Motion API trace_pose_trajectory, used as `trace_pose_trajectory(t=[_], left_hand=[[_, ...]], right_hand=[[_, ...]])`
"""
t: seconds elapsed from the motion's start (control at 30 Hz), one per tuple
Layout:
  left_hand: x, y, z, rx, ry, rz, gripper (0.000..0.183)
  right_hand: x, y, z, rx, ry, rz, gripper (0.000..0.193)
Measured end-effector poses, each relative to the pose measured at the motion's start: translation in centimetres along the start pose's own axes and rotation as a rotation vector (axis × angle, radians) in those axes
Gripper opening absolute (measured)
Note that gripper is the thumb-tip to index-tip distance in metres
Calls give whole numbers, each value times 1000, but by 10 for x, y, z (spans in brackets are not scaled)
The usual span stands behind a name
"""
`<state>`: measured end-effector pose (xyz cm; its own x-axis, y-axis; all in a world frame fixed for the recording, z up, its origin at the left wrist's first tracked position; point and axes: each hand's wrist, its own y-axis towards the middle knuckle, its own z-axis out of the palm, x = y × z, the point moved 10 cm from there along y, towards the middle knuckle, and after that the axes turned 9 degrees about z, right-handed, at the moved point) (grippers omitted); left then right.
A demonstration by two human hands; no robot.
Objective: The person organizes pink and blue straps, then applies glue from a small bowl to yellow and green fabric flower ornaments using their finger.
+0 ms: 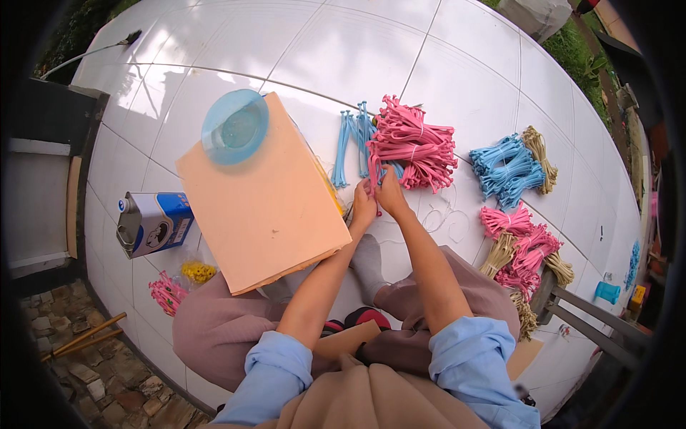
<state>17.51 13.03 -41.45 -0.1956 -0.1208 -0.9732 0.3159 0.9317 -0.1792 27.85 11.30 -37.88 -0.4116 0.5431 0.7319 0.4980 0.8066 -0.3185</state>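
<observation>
both hands (pixel 377 196) pinched on pink ties (pixel 373 168) at the pink heap's (pixel 414 143) near edge

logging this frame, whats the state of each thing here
left hand: pinching pink strips
right hand: pinching the same strips
pink bundle: tied, lying on the tiles
blue bowl: upright on the cardboard box
cardboard box: closed
metal can: lying on its side

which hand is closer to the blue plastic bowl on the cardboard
Left. The left hand is by the cardboard's right edge, down-right of the blue bowl. The right hand is just beyond it, at the pink bundle, slightly farther away.
</observation>
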Motion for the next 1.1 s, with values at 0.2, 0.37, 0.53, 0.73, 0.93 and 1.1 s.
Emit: trace_pose_trajectory(t=[0.2,0.37,0.53,0.73,0.93,1.1], left_hand=[[12,-27,23,107,-279,-491,34],[-23,-21,15,-74,-499,-352,30],[-121,-33,53,123,-647,-298,34],[-208,-32,32,410,-575,-268,34],[-288,-73,-22,717,-192,-174,44],[-356,-69,-91,456,-215,210,45]], right_hand=[[-6,-27,-26,-212,245,92,51],[39,-39,-54,-181,356,119,54],[72,-57,-126,-251,369,-68,57],[141,-69,-180,-131,273,61,65],[215,-121,-228,-13,676,-103,70],[281,-165,-194,164,695,-368,71]])
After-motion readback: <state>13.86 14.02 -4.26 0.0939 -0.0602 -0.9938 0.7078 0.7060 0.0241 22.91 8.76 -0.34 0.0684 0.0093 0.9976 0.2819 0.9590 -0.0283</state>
